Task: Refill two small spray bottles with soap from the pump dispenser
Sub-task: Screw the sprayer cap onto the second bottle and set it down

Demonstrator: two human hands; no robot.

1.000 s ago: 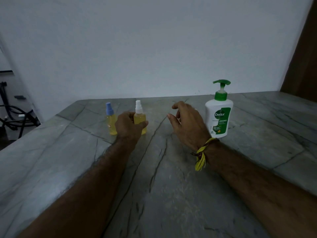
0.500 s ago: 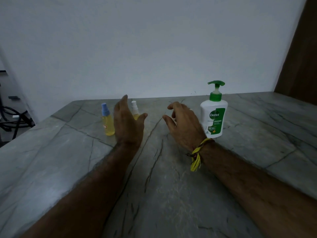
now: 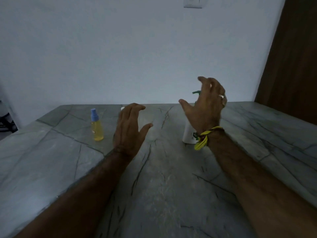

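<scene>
The right hand, fingers spread and empty, hovers nearest the upright pump dispenser, at its six o'clock; the left hand is empty too.

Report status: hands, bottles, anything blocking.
Left hand, right hand open, no grip. Blue-capped yellow spray bottle upright, untouched. White pump dispenser with green nozzle mostly hidden behind right hand.

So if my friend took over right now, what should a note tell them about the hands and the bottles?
Left hand: open, holding nothing, raised in front of the white-capped spray bottle, which is mostly hidden.
Right hand: open, holding nothing, raised in front of the soap pump bottle.
Blue-capped spray bottle: upright on the table, cap on, left of the left hand.
Done: nothing visible; no bottle opened.
Left: uncap both spray bottles, pump soap in, recap.
</scene>
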